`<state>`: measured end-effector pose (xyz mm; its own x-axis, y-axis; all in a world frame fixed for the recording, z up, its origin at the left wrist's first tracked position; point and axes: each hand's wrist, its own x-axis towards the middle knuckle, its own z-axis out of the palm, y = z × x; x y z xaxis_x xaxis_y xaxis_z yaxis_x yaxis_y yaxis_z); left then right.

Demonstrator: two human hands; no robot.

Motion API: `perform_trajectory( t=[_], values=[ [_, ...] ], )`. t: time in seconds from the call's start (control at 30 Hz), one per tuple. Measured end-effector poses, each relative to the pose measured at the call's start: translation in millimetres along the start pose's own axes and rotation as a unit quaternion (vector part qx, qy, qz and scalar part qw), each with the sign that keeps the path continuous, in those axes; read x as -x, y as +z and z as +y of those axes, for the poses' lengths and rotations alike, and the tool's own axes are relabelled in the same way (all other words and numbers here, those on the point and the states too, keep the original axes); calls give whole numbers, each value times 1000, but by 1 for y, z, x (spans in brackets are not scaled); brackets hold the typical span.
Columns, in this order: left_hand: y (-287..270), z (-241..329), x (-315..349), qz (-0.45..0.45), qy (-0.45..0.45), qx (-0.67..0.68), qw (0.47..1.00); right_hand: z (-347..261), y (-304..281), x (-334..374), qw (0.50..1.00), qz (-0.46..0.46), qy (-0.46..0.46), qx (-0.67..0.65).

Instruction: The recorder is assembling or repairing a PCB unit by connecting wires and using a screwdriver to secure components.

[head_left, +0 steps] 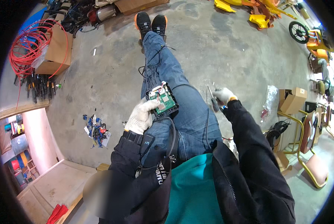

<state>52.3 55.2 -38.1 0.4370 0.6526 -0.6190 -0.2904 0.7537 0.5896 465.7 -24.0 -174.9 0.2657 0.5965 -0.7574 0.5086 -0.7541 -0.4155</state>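
My left hand, in a white knit glove, grips a black plastic housing over my thighs. Its thumb lies across the green circuit board inside. Thin white and red wires cross the board's upper end, and black cables run from the housing along my shins. Out to the right, by the floor, is my gloved right hand. Its bent fingers are beside a screwdriver with a dark handle and its tip pointing away from me; whether they grip it is unclear. A small blue-and-dark thing shows below that hand.
A tangle of blue wire scraps lies on the floor at left. Beyond it stand a cardboard box and a red cable coil. At right are an open carton, a yellow-framed chair and yellow plastic parts.
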Motion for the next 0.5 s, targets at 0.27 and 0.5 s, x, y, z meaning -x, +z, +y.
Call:
perform_trajectory(
  t=[0.27, 0.5],
  values=[
    [-8, -6, -4, 26, -41, 59, 997, 22, 51, -31, 995, -35, 74, 63],
    [0, 7, -6, 54, -83, 105, 990, 3, 65, -73, 995, 39, 72, -53]
  ],
)
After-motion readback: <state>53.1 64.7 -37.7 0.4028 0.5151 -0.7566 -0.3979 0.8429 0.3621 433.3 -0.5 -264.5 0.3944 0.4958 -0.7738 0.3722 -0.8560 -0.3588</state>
